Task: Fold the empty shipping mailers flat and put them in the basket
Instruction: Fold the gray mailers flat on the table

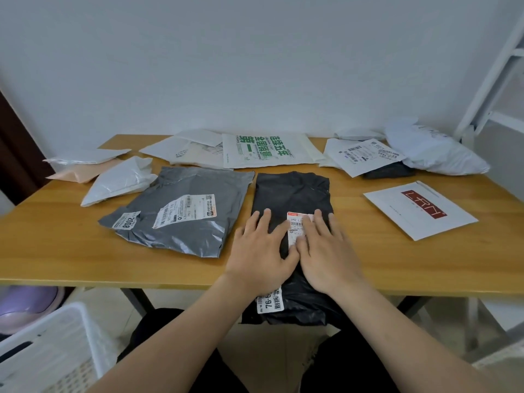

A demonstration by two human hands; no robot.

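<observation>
The crumpled black plastic mailer (292, 191) lies at the front of the light wooden table (411, 268), with its near end hanging over the edge. The left hand (261, 248) and the right hand (326, 251) rest on it side by side, palms down and fingers straight, gripping nothing. A wrinkled grey plastic mailer (181, 211) lies just beside it on the left. A flat white envelope with a red logo (419, 212) lies to the right, apart. A white slatted plastic basket (56, 344) stands below the table at the lower left.
</observation>
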